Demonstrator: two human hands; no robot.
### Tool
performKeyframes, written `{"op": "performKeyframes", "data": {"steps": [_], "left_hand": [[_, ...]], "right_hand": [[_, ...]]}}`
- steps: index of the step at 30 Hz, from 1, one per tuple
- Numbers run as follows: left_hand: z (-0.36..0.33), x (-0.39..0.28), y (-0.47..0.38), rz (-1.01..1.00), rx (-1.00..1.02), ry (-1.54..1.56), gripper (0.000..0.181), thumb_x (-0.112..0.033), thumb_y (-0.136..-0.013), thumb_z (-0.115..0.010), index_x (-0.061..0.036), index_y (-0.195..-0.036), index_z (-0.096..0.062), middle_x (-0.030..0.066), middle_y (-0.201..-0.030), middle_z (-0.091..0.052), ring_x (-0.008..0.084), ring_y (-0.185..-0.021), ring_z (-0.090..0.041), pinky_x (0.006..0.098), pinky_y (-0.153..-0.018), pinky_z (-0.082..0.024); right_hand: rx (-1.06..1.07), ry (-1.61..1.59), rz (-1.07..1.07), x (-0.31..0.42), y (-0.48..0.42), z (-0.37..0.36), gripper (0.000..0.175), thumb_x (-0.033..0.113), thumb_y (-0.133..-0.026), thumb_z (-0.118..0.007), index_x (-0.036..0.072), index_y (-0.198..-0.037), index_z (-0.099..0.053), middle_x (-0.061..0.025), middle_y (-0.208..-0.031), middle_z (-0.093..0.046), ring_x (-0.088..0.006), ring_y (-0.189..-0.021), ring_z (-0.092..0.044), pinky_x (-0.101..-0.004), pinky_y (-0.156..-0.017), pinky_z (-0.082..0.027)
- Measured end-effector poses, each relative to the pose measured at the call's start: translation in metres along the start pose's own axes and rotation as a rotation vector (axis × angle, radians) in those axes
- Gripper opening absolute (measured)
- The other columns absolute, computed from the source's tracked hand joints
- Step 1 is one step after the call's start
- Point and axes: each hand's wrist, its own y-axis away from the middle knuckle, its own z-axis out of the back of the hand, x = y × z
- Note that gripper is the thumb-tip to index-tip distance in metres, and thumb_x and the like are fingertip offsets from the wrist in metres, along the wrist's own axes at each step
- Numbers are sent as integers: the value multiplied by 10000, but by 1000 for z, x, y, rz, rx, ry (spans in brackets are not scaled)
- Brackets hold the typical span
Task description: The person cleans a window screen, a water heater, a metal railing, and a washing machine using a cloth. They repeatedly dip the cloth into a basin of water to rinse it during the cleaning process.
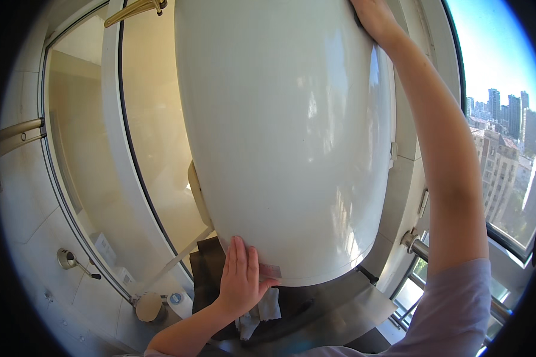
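Observation:
A large, glossy white appliance housing (277, 134), rounded like a water heater tank, fills the middle of the view. My left hand (240, 276) lies flat on its lower left edge, fingers straight and thumb out to the right. Beside that thumb is a small reddish label (270, 271) at the housing's rim. Below hangs or lies a crumpled white cloth or tissue (268, 308); whether it touches my hand I cannot tell. At the upper right edge is my right hand (375, 18), its fingers cut off by the frame. Something dark shows under its palm.
A window (500, 178) overlooking tall buildings is at right, with a metal rail (422, 251) below. Left stand framed glass panels (143, 134) with brass-coloured handles (134, 12) and a tap lever (73, 263). Under the housing is a dark sheet (205, 272).

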Motion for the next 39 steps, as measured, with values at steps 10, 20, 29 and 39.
{"op": "performKeyframes", "data": {"steps": [10,20,29,39], "left_hand": [[-9,-4,7,38,23,-4,1119,-475,-779,-763,102,-1513,-147,394,-1557,-110,556,-1429,-215,567,-1153,-265],[50,-91,-53,-83,-30,586,801,-203,-813,-788,-37,-1473,-365,258,-1543,-291,433,-1443,-290,486,-1135,-312],[4,-183,-90,529,671,2014,605,-198,-903,-736,-26,-1413,-459,91,-1339,-565,200,-1239,-533,362,-1071,-409],[21,-118,-108,390,516,2128,310,-8,-940,-576,-45,-1248,-588,60,-1139,-656,181,-1051,-637,342,-918,-530]], "right_hand": [[43,80,-59,79,340,52,428,197,-906,-588,61,-1311,-581,-201,-1417,-499,-468,-1285,-418,-503,-1103,-290],[213,-1441,-1494,90,417,221,523,358,-984,-563,23,-1381,-503,-159,-1313,-598,-313,-1197,-591,-447,-1032,-488],[230,-1367,-1367,131,394,229,453,255,-957,-624,3,-1329,-563,-111,-1277,-631,-250,-1176,-596,-395,-1032,-462],[775,-40,286,142,333,228,212,149,-781,-652,166,-986,-702,-15,-885,-575,-193,-785,-605,-328,-603,-523]]}}
